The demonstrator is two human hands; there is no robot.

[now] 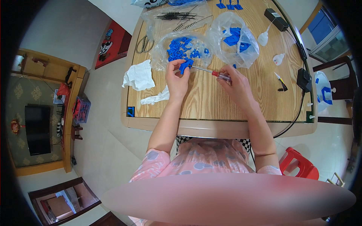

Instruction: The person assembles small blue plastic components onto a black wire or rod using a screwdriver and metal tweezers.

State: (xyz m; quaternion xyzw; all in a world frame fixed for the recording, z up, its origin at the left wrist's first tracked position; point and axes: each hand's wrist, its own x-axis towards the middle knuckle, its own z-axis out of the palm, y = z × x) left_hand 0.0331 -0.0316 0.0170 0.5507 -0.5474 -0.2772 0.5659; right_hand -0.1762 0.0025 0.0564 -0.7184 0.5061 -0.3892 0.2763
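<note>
My left hand (pixel 177 79) is closed on a small blue plastic part (pixel 185 66), pinched between thumb and fingers over the near side of the table. In my right hand (pixel 235 81) is a screwdriver (pixel 215 73) with a clear and red handle. Its metal shaft points left, and the tip meets the blue part; whether it sits on a screw is too small to tell. Just beyond my left hand lies a clear plastic bag (pixel 160 56) spread under many small blue pieces (pixel 179 47). A second clear bag (pixel 247 35) with larger blue pieces (pixel 233 36) stands beyond my right hand.
Scissors (pixel 144 44), a white cloth (pixel 138 75) and a crumpled tissue (pixel 156 98) lie left on the wooden table (pixel 211 105). Black springs (pixel 175 16) lie at the back. A small knife-like tool (pixel 281 81), black adapters (pixel 304 80) and a cable (pixel 296 116) are right.
</note>
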